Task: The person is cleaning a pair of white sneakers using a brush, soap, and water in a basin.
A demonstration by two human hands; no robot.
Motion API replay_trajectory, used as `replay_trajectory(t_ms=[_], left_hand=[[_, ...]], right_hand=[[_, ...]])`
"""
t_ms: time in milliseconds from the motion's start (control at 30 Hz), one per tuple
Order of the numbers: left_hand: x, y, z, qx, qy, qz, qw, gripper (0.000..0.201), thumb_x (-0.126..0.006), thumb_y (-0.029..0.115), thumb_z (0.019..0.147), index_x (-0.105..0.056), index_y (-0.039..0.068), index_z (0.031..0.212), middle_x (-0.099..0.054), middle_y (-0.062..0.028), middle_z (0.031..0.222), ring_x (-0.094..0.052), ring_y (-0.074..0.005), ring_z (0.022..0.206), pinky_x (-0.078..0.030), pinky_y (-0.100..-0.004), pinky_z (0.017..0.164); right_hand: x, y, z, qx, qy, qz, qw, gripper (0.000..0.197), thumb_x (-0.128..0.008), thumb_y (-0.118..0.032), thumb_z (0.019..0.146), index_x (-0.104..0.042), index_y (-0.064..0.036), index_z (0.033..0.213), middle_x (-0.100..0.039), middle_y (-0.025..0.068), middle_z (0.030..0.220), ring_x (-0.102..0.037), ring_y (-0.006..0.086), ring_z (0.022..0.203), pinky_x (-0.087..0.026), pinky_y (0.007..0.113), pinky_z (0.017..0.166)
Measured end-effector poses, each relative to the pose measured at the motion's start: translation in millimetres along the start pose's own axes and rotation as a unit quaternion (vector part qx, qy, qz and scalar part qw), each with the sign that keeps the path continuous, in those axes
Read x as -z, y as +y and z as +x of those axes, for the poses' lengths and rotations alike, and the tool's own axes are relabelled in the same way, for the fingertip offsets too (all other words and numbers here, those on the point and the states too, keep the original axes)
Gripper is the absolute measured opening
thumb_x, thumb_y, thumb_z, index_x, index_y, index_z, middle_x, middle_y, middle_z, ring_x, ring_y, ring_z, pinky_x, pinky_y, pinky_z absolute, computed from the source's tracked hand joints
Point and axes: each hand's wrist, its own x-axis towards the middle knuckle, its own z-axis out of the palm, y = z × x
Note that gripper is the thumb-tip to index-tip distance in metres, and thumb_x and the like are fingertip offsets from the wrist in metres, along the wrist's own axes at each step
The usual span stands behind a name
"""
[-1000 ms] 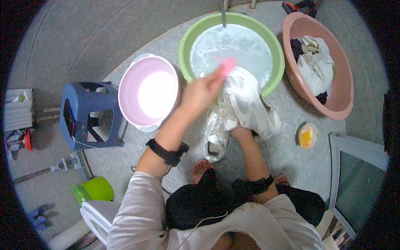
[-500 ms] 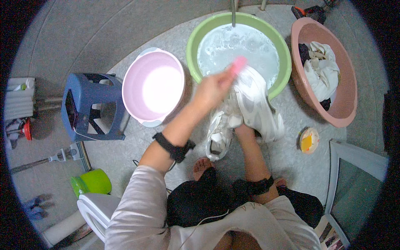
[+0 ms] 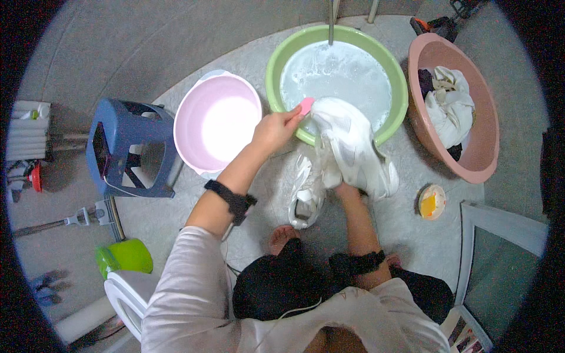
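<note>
My left hand (image 3: 275, 130) pinches a small flat pink thing (image 3: 306, 106) close to the toe of a white sneaker (image 3: 352, 138); its exact kind is not clear. My right hand (image 3: 346, 189) holds that sneaker from below, and the fingers are mostly hidden by the shoe. The sneaker is tilted, its toe over the near rim of a green basin (image 3: 401, 106) of cloudy, foamy water. A second white sneaker (image 3: 306, 200) rests on the floor beside it, in front of my foot.
Left of the green basin stands a pale pink basin (image 3: 183, 126), then a blue stool (image 3: 126, 147). To the right is a salmon tub (image 3: 485, 141) with clothes. A small bowl (image 3: 432, 202) with a yellow piece in it sits on the floor. A lime-green bucket (image 3: 126, 257) lies at left.
My left hand has moved left and slightly down with the pink thing, away from the sneaker's upper. The held sneaker's toe has shifted a little left.
</note>
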Motion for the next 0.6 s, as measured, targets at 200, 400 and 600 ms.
replay_trajectory(t_ms=[200, 400, 600], left_hand=[[-8, 74, -14, -0.108, 0.029, -0.15, 0.982, 0.032, -0.052, 0.031, 0.083, -0.052, 0.023, 0.114, -0.061, -0.0157, 0.088, -0.061, -0.0221, 0.078, -0.044, -0.0278, 0.071], [-7, 1, -1, -0.016, 0.03, -0.067, 0.997, 0.032, -0.048, 0.037, 0.082, -0.053, 0.026, 0.112, -0.059, -0.0185, 0.076, -0.059, -0.0323, 0.07, -0.046, -0.0358, 0.065], [8, -1, -2, -0.018, 0.107, -0.226, 0.968, 0.034, -0.052, 0.035, 0.082, -0.052, 0.022, 0.114, -0.058, -0.0089, 0.066, -0.049, -0.0097, 0.06, -0.042, -0.0246, 0.061]], right_hand=[[-115, 106, 23, -0.015, 0.113, 0.092, 0.989, 0.067, -0.051, -0.05, 0.074, -0.036, -0.0087, 0.124, -0.034, 0.0144, 0.128, -0.027, 0.0288, 0.12, -0.017, 0.041, 0.101], [-118, 106, 19, -0.06, 0.104, 0.182, 0.976, 0.05, -0.041, -0.038, 0.083, -0.038, -0.007, 0.122, -0.039, 0.0123, 0.125, -0.033, 0.0277, 0.117, -0.019, 0.038, 0.1], [-85, 111, -4, -0.111, 0.026, 0.612, 0.783, 0.046, -0.039, -0.036, 0.084, -0.039, -0.0065, 0.12, -0.044, 0.0103, 0.118, -0.039, 0.0254, 0.111, -0.03, 0.036, 0.095]])
